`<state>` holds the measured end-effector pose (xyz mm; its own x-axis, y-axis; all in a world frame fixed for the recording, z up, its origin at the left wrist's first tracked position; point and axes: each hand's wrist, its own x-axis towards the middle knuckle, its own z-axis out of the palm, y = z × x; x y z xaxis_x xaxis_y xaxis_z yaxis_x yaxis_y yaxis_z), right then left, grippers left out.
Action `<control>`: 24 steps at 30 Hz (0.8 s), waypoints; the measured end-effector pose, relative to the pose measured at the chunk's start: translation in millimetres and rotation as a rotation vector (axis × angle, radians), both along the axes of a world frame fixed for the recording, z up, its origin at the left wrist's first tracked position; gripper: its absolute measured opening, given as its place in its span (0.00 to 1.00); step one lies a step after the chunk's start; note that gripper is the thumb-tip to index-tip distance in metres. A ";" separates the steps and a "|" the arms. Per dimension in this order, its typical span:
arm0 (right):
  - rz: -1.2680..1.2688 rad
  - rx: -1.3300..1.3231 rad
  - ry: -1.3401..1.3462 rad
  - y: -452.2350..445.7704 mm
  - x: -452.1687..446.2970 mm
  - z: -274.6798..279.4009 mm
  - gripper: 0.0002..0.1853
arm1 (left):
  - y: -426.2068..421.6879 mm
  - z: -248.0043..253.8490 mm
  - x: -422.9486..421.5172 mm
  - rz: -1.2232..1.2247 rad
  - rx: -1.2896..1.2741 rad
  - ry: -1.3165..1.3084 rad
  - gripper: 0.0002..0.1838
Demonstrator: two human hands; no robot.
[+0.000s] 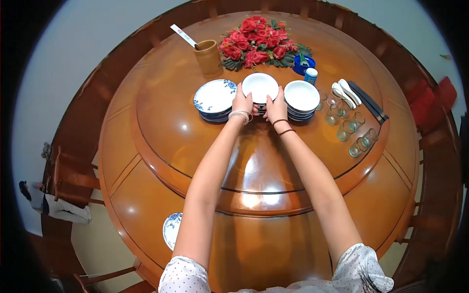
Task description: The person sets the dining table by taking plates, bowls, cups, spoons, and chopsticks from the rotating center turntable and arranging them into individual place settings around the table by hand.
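Observation:
My left hand (pixel 243 103) and my right hand (pixel 276 108) grip a white bowl (pixel 260 87) from its two near sides, thumbs at the rim. Below it, more dishes show between my hands, mostly hidden by my fingers; whether the bowl rests on them I cannot tell. A stack of white plates with blue flowers (pixel 214 96) stands just to the left. Close by on the right is another stack of white bowls (pixel 302 96) with dark blue outsides.
Several small glasses (pixel 348 126), white spoons (pixel 349 93) and black chopsticks (pixel 370 101) lie right on the turntable (pixel 161 141). Behind are a wooden holder (pixel 207 58), red flowers (pixel 256 41) and a blue ashtray (pixel 304 64). One plate (pixel 171 229) sits near left. A person (pixel 53 202) is at far left.

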<state>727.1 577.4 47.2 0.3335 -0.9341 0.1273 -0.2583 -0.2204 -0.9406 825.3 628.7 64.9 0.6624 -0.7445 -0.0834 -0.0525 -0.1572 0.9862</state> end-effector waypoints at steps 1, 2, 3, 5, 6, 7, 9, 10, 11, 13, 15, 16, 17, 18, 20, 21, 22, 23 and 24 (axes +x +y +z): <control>0.005 0.052 0.032 0.7 0.5 -0.5 0.32 | -2.6 -6.7 3.7 0.001 -0.003 0.015 0.25; 0.016 0.104 0.053 6.0 1.2 5.1 0.32 | -2.5 -6.4 4.3 0.003 0.007 0.021 0.25; -0.010 0.005 0.099 1.7 5.3 -1.5 0.33 | -4.7 -8.9 6.0 -0.003 0.012 0.008 0.25; -0.052 -0.097 0.201 -4.8 5.4 -13.6 0.33 | -6.8 -11.7 7.7 0.002 0.020 -0.032 0.22; -0.096 -0.210 0.298 -5.2 3.5 -12.9 0.34 | -7.7 -12.8 7.6 0.002 0.026 -0.029 0.22; -0.099 -0.186 0.323 -4.9 2.0 -11.3 0.35 | -8.1 -12.7 7.5 0.002 0.076 -0.094 0.21; -0.080 -0.168 0.341 -0.2 -3.3 -8.1 0.36 | -25.6 -47.7 26.4 0.048 0.073 -0.329 0.22; -0.063 -0.154 0.355 2.7 -5.9 -6.6 0.37 | -25.7 -46.6 26.8 0.059 0.075 -0.329 0.22; -0.012 -0.156 0.320 3.3 -8.6 -15.3 0.37 | -24.3 -44.8 24.5 0.046 0.089 -0.346 0.23; 0.100 -0.242 0.161 35.9 -28.5 -15.6 0.35 | -17.5 -39.3 19.8 0.033 0.174 -0.401 0.28; 0.248 -0.222 0.118 90.4 -59.5 -21.6 0.33 | 3.9 -32.4 0.9 0.114 0.121 -0.619 0.31; 0.292 -0.322 0.152 121.4 -76.4 -32.0 0.32 | 19.3 -31.4 -8.3 0.141 0.100 -0.628 0.32; 0.350 -0.428 0.137 151.4 -93.3 -42.7 0.30 | 47.0 -21.5 -25.5 0.085 0.040 -0.454 0.31; 0.435 -0.401 0.322 180.6 -110.1 -41.9 0.29 | 83.4 -14.4 -46.6 0.037 -0.019 -0.280 0.30; 0.515 -0.483 0.488 223.9 -134.4 -51.0 0.31 | 163.7 -25.0 -85.9 0.061 -0.103 -0.253 0.28; 0.522 -0.557 0.545 236.9 -141.9 -53.4 0.32 | 206.7 -34.9 -105.1 0.166 -0.090 -0.331 0.25; 0.520 -0.634 0.602 246.7 -148.6 -56.0 0.33 | 251.8 -53.5 -121.5 0.263 -0.078 -0.411 0.23; 0.552 -0.635 0.658 249.0 -153.4 -57.9 0.34 | 295.4 -95.1 -134.7 0.415 -0.141 -0.223 0.23; 0.558 -0.684 0.644 249.5 -157.4 -57.9 0.35 | 340.2 -58.8 -161.1 0.521 -0.053 0.008 0.24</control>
<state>569.7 826.9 -10.7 0.8781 -0.4291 0.2117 -0.3600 -0.8839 -0.2985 664.2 969.0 6.1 0.9457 -0.3192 -0.0616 0.0274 -0.1107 0.9935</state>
